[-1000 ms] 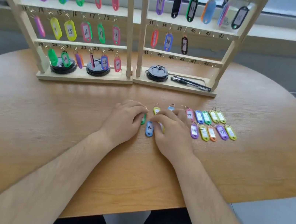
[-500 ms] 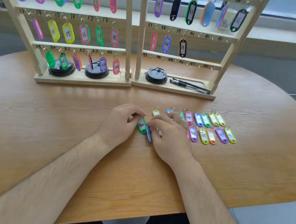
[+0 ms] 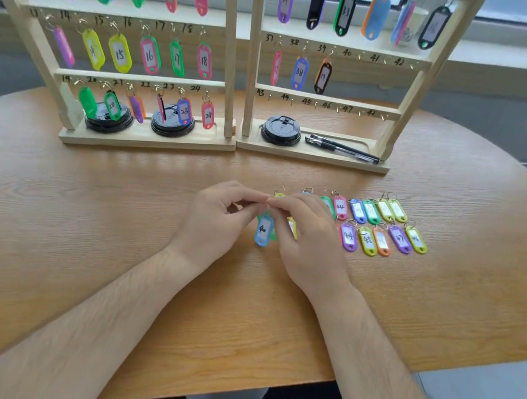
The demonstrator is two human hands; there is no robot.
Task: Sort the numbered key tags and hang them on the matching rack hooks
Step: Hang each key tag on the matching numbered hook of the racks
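Note:
A blue key tag marked 40 hangs from its ring just above the table, with a green tag partly hidden behind it. My left hand and my right hand meet fingertip to fingertip and both pinch the ring at its top. Several loose tags lie in two rows on the table to the right of my right hand. Two wooden racks stand behind: the left rack is full of tags, the right rack has bare hooks from 40 on.
Black cup lids and two black pens lie on the racks' bases. The round wooden table ends close to my body and curves off at the right. A window sill runs behind the racks.
Both hands rose from lying flat over the tags and came together. The blue tag 40 has been lifted off the table and now dangles from its ring between my fingertips.

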